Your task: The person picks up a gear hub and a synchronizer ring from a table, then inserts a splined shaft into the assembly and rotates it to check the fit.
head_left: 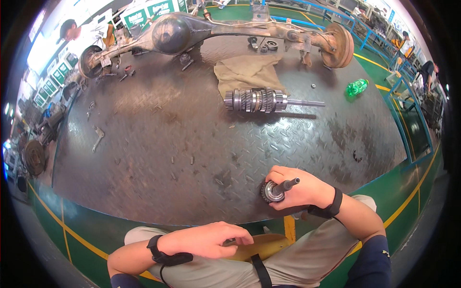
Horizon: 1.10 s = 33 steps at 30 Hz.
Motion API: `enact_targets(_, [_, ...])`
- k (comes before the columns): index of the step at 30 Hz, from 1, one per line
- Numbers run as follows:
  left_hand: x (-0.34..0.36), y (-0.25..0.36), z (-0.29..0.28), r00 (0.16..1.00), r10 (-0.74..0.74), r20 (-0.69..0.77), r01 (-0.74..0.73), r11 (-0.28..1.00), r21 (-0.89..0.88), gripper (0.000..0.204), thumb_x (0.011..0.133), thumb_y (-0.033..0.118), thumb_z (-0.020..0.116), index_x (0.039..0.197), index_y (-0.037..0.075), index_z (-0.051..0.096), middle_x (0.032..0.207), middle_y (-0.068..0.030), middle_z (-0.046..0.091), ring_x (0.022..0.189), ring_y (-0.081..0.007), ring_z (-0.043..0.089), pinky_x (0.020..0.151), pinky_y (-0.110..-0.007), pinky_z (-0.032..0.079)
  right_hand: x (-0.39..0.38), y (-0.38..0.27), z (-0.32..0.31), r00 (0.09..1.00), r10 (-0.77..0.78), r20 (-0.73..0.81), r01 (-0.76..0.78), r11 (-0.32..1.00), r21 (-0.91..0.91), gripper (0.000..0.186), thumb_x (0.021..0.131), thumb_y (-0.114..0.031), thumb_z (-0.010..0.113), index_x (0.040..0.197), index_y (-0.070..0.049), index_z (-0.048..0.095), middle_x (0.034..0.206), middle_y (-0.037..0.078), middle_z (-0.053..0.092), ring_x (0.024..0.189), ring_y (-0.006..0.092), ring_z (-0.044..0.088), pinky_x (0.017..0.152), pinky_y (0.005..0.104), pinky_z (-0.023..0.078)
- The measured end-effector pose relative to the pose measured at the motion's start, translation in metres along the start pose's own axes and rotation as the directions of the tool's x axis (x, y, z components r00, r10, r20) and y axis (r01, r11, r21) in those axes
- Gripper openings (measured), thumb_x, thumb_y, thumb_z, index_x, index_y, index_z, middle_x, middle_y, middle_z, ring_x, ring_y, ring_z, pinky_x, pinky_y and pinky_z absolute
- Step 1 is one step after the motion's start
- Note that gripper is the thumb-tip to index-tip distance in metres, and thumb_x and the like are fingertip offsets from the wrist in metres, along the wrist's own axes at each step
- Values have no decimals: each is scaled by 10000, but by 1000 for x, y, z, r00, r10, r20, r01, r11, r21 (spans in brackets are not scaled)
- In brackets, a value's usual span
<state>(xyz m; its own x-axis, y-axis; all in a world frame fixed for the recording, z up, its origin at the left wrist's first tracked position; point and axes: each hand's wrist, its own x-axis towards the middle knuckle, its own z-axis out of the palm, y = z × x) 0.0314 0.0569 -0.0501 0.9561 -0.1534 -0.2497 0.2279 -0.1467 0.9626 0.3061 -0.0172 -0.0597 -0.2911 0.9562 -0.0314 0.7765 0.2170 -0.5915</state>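
My right hand (307, 188) is wrapped round a short gear shaft (273, 191) at the near edge of the steel table. The shaft's toothed gear faces down toward the table, and its thin stem tilts up to the right. Whether the gear touches the tabletop I cannot tell. Over my lap hovers my left hand (211, 240), its fingers loosely bent and apart, with nothing seen in them. Farther back, a long shaft with several gears (257, 100) lies sideways, partly over a tan cloth (247, 72).
A rusty axle housing (177, 33) spans the table's far side. A green bottle (357, 87) lies at the right, with a small dark ring (357, 156) nearer me. On the left rests a metal lever (98, 138). Other people are in the background, one (79, 33) at far left.
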Motion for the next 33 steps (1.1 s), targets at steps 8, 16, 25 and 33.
enact_targets(8, [-4, 14, -7, 999, -6, -42, 7, 1000, 5, 368, 843, 61, 515, 1199, -3, 579, 1137, -142, 642, 1039, -265, 620, 917, -363, 484, -1, -1, 3, 999, -7, -38, 7, 1000, -3, 365, 674, -238, 727, 913, -35, 541, 911, 129, 555, 843, 327, 596, 734, 404, 509])
enact_targets(16, [-5, 33, -13, 986, -72, -150, 71, 997, -14, 336, 864, 62, 530, 1190, -7, 578, 1095, -142, 670, 995, -250, 635, 864, -351, 491, 0, 3, -3, 995, -97, -28, 93, 989, -111, 397, 666, -244, 746, 931, -22, 549, 932, 115, 561, 881, 313, 584, 764, 394, 510])
enact_targets(25, [-6, 35, -14, 946, -106, -305, 37, 974, -224, 314, 894, -2, 480, 1187, 5, 593, 1096, -87, 655, 1048, -169, 605, 927, -313, 461, -13, 11, 0, 995, -103, -8, 102, 988, -116, 504, 719, -311, 787, 1071, -58, 529, 1016, 100, 533, 961, 304, 547, 815, 392, 483])
enact_targets(33, [-8, 57, -20, 935, -164, -315, 135, 984, -114, 311, 894, 7, 515, 1198, 1, 584, 1118, -98, 650, 1046, -169, 607, 924, -315, 472, -24, 7, -15, 996, -85, -32, 81, 990, -116, 595, 685, -259, 816, 1133, -2, 520, 1057, 150, 542, 1015, 327, 545, 871, 398, 482])
